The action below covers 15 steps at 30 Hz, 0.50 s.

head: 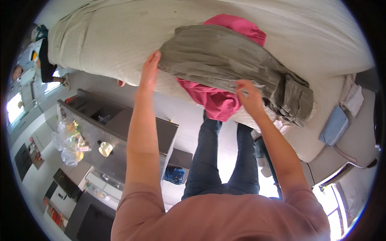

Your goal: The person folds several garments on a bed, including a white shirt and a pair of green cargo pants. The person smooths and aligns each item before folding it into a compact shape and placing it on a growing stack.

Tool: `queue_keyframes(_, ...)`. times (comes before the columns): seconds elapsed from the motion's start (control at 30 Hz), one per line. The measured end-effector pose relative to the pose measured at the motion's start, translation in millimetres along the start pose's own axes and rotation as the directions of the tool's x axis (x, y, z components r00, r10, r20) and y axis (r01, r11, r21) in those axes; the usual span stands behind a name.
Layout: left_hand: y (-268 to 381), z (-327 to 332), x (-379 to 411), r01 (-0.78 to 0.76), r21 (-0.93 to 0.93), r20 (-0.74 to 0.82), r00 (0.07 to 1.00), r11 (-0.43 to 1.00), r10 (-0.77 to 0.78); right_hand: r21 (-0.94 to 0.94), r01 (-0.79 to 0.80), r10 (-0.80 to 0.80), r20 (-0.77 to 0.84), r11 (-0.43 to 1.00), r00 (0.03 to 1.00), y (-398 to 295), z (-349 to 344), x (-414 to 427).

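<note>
An olive-grey garment (217, 54), which looks like trousers laid lengthwise, spreads over a sofa or bed with a cream cover (120, 39). My left hand (150, 72) is at its left end, fingers along the fabric's edge, the thumb hidden. Along the near edge, my right hand (251, 98) pinches the cloth between thumb and fingers. The garment's right end (297, 96) is bunched and folded. Beneath it lies a pink garment (218, 105), showing at the near side and again at the far side, where its edge is gathered.
Folded blue cloth (334, 126) and a pale cloth bundle (352, 99) lie to the right. On the left stands a grey counter (120, 147) with plastic bags (71, 141) and a white mug (105, 148). Blue denim (174, 175) sits low beside it. Another person (46, 60) is far left.
</note>
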<state>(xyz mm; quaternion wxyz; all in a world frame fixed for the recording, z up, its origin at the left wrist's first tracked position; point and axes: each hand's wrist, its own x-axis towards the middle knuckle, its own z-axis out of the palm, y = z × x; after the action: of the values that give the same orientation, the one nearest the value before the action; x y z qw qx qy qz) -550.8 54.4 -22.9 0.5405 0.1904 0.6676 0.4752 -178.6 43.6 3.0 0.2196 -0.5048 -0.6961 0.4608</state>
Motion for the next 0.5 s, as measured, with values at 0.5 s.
queue_keyframes(0.5,-13,3,3,-0.139,0.367,-0.155,0.966,0.920,0.208,-0.267,0.025,-0.015,0.043,0.963,0.999,56,-23,9)
